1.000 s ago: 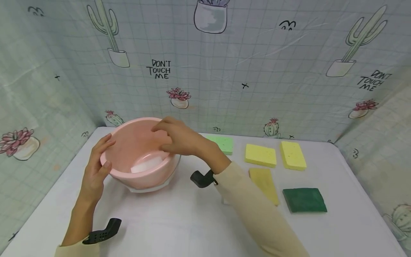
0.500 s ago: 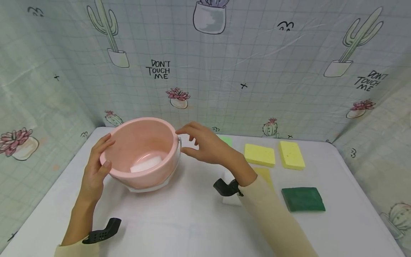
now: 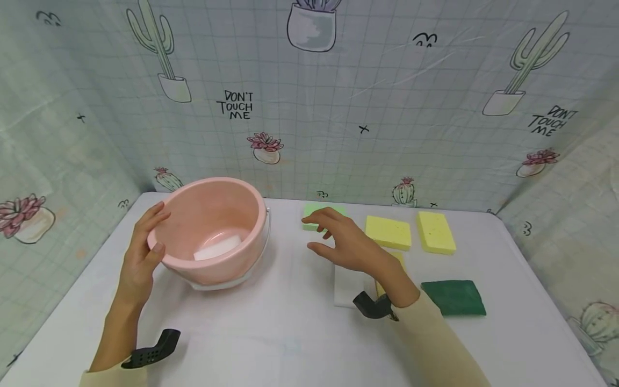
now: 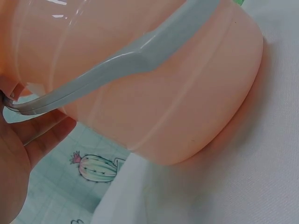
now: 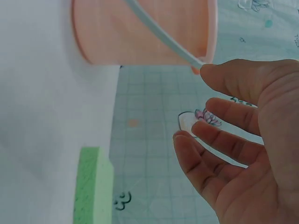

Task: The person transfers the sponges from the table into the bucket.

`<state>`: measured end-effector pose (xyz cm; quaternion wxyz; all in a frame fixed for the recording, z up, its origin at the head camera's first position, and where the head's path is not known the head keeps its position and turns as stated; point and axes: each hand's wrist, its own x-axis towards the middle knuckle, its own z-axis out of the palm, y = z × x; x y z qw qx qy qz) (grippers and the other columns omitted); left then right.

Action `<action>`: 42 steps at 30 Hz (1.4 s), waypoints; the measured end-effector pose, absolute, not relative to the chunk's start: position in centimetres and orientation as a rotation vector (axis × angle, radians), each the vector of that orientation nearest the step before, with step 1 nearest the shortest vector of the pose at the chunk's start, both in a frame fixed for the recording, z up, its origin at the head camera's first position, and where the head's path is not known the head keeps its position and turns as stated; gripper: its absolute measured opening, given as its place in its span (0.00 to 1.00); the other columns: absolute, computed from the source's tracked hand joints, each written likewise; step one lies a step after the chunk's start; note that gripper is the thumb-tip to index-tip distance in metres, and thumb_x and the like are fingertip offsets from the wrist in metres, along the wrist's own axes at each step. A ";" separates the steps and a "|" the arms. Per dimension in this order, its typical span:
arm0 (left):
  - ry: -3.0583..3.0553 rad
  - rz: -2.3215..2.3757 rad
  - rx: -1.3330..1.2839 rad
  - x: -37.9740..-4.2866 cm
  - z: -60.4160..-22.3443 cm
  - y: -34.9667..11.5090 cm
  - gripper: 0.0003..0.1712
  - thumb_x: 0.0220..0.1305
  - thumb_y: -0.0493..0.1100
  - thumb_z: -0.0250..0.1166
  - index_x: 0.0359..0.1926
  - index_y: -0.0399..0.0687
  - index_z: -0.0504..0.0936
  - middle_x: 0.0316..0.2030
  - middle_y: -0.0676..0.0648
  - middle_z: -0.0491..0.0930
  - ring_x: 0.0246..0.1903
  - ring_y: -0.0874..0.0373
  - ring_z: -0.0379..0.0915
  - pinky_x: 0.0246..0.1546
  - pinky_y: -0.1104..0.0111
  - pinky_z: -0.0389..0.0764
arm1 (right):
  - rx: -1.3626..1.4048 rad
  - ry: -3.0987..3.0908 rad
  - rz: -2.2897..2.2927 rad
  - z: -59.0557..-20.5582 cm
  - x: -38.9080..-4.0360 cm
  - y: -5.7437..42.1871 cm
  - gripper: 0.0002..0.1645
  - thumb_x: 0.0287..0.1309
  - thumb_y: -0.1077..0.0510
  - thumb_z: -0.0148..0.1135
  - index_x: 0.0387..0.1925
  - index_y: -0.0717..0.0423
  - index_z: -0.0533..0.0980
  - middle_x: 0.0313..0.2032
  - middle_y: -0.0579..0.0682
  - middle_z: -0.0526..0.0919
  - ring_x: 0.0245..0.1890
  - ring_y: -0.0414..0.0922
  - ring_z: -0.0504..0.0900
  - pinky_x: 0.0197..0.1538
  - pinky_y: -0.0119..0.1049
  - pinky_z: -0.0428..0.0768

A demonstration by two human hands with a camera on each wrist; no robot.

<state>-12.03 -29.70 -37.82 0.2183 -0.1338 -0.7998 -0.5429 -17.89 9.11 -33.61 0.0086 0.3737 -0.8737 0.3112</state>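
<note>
A pink bucket (image 3: 213,209) stands on the table at the left, its mouth facing me. Inside it, on the bottom, lies a white block, maybe a sponge (image 3: 218,248). My left hand (image 3: 137,263) holds the bucket's left rim, thumb on the near side. In the left wrist view the grey handle (image 4: 145,51) hangs down across the bucket's outside. My right hand (image 3: 350,244) hovers right of the bucket, fingers loosely bent and holding nothing. Close to it are a light green sponge (image 3: 311,210), partly covered by the fingers, and a white flat block (image 3: 345,286).
Two yellow sponges (image 3: 389,233) lie at the back right. A darker yellow piece (image 3: 399,258) is mostly hidden by my right wrist. Farther right lies a dark green pad (image 3: 454,297). A cactus-print cloth (image 3: 309,161) hangs behind the white table (image 3: 271,344).
My right hand has come out of the bucket and moved right, toward the sponges, with nothing in it. The left hand keeps its hold on the rim.
</note>
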 end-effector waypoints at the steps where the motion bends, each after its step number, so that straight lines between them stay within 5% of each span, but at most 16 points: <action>1: -2.215 -1.502 -0.369 -12.0 -37.8 -29.7 0.30 0.64 0.38 0.47 0.68 0.43 0.64 0.72 0.48 0.51 0.71 0.54 0.43 0.64 0.70 0.58 | 1.168 -2.726 0.978 -33.9 -17.7 9.5 0.27 0.59 0.55 0.64 0.60 0.51 0.72 0.57 0.48 0.71 0.43 0.41 0.77 0.42 0.34 0.78; 18: -2.239 -1.488 -0.348 -11.9 -37.7 -29.4 0.30 0.64 0.39 0.47 0.69 0.44 0.63 0.72 0.50 0.51 0.70 0.55 0.44 0.61 0.74 0.61 | 1.015 -2.752 1.140 -38.8 -15.6 14.6 0.26 0.58 0.60 0.64 0.59 0.53 0.72 0.56 0.49 0.72 0.44 0.51 0.80 0.44 0.44 0.80; 33: -2.223 -1.496 -0.356 -12.4 -38.7 -28.8 0.31 0.63 0.39 0.48 0.68 0.44 0.64 0.72 0.50 0.51 0.70 0.55 0.44 0.62 0.73 0.61 | 0.910 -2.735 1.052 -42.1 -14.5 18.7 0.29 0.52 0.64 0.69 0.57 0.54 0.74 0.56 0.44 0.74 0.56 0.45 0.73 0.56 0.45 0.74; 42: -2.193 -1.498 -0.327 -12.0 -38.7 -29.2 0.31 0.62 0.38 0.49 0.68 0.44 0.64 0.72 0.49 0.52 0.70 0.56 0.44 0.65 0.71 0.56 | 0.963 -2.781 1.146 -44.0 -15.3 19.5 0.36 0.50 0.70 0.60 0.63 0.48 0.70 0.62 0.44 0.68 0.62 0.45 0.67 0.60 0.47 0.69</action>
